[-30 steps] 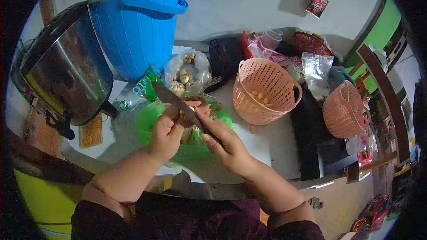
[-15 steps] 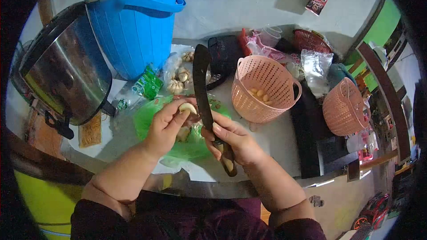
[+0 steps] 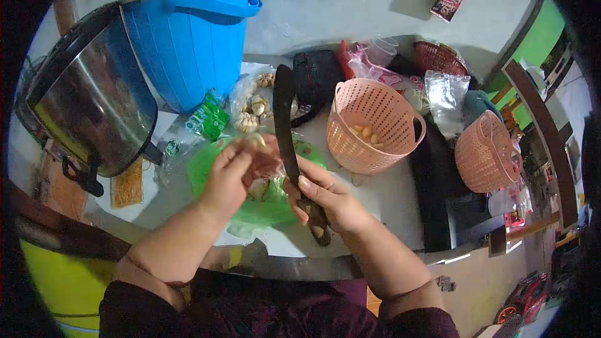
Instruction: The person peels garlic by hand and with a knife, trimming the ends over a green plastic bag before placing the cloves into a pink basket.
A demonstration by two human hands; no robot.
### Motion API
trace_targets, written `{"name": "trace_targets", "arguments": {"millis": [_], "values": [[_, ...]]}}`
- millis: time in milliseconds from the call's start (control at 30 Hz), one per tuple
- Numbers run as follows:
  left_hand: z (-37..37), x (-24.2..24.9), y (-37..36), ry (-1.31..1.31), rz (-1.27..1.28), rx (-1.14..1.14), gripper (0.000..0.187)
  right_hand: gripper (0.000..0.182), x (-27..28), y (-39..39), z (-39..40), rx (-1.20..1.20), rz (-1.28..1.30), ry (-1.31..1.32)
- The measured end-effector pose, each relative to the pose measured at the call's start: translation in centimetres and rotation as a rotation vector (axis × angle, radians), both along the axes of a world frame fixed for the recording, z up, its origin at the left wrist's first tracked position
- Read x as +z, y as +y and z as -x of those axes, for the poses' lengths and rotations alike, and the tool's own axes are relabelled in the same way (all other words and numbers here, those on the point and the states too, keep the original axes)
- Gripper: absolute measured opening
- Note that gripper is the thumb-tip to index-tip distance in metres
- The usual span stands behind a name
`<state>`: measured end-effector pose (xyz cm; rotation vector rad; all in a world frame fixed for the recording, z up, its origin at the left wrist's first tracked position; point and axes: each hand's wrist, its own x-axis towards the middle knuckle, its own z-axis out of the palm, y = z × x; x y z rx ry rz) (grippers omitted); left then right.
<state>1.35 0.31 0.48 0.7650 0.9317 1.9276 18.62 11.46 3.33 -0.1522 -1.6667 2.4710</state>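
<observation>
My right hand point(image 3: 333, 200) is wrapped round the handle of a large dark-bladed knife point(image 3: 283, 106), its broad blade pointing up and away from me. Just left of the blade, my left hand point(image 3: 228, 172) pinches a pale garlic clove point(image 3: 258, 140) between thumb and fingers; motion blurs the fingertips. Beneath both hands spreads a green plastic bag point(image 3: 203, 166) with skins and scraps on it. Behind it, whole garlic bulbs point(image 3: 248, 122) lie in a clear bag. To the right of the knife stands a pink basket point(image 3: 369, 97) with several peeled cloves point(image 3: 367, 132) at the bottom.
A tall blue bucket point(image 3: 188, 50) and a dark glossy lidded container point(image 3: 94, 94) stand at the left. Another pink basket point(image 3: 485, 156) is at the right, past a black object point(image 3: 432, 194). A green packet point(image 3: 208, 119) lies near the bucket.
My left hand has shifted the clove slightly up and left, and its fingers are now blurred. The knife and my right hand are almost where they were.
</observation>
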Motion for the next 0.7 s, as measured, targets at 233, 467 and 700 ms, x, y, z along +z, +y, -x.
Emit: {"name": "trace_targets", "arguments": {"millis": [233, 467, 700], "values": [[0.8, 0.8, 0.4, 0.224, 0.099, 0.16, 0.033, 0.051, 0.2, 0.5, 0.1, -0.119, -0.058, -0.019], [0.6, 0.5, 0.5, 0.384, 0.118, 0.224, 0.033, 0.042, -0.4, 0.5, 0.2, -0.153, 0.002, -0.118], [1.0, 0.1, 0.2, 0.474, 0.182, 0.255, 0.025, 0.033, -0.4, 0.6, 0.3, -0.2, -0.136, -0.071]]}}
